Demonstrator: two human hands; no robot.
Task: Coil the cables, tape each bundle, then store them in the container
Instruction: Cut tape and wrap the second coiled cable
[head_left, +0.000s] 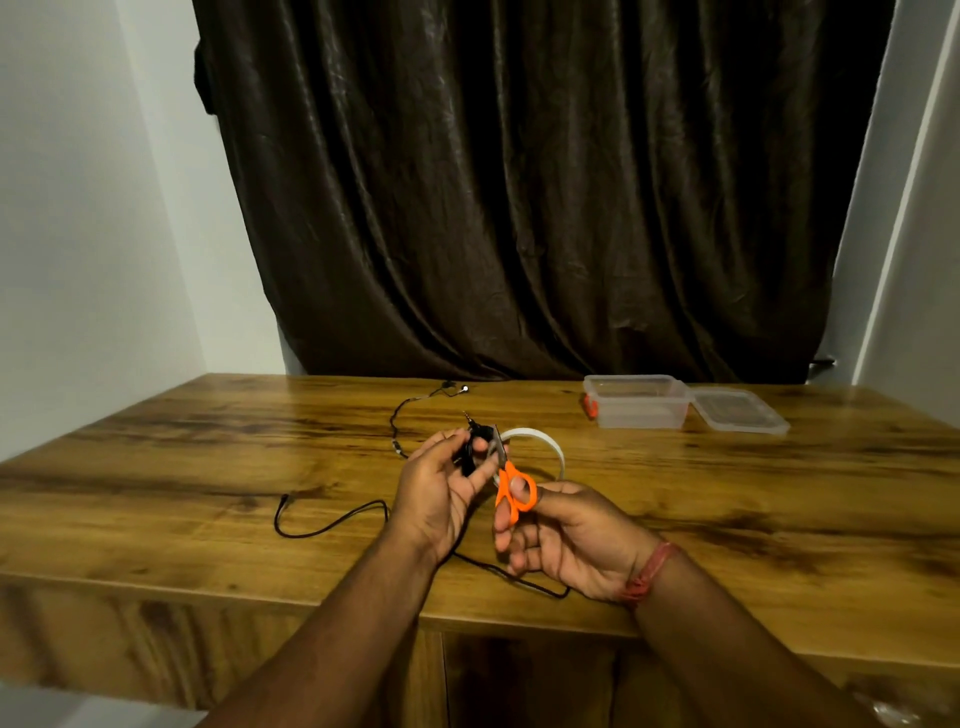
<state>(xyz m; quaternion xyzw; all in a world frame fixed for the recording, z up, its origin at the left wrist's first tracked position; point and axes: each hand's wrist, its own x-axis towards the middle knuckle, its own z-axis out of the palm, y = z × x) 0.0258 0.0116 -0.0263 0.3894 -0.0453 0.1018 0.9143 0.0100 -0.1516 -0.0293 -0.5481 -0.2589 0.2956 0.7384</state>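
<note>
My left hand (441, 493) grips a small black coiled cable bundle (475, 444) above the table's middle, its plug poking up. My right hand (561, 540) holds orange-handled scissors (511, 491) with fingers through the loops, the blades pointing up right beside the bundle. A white tape roll (545, 441) sits just behind the scissors. A loose black cable (332, 525) trails on the wood to the left and passes under my hands. A thinner cable (402, 415) with earbuds lies further back. The clear plastic container (636, 402) stands open at the back right.
The container's clear lid (737, 410) lies flat to its right. A small orange object (589, 405) sits by the container's left wall. A dark curtain (519, 182) hangs behind the wooden table (182, 467), whose front edge is close to me.
</note>
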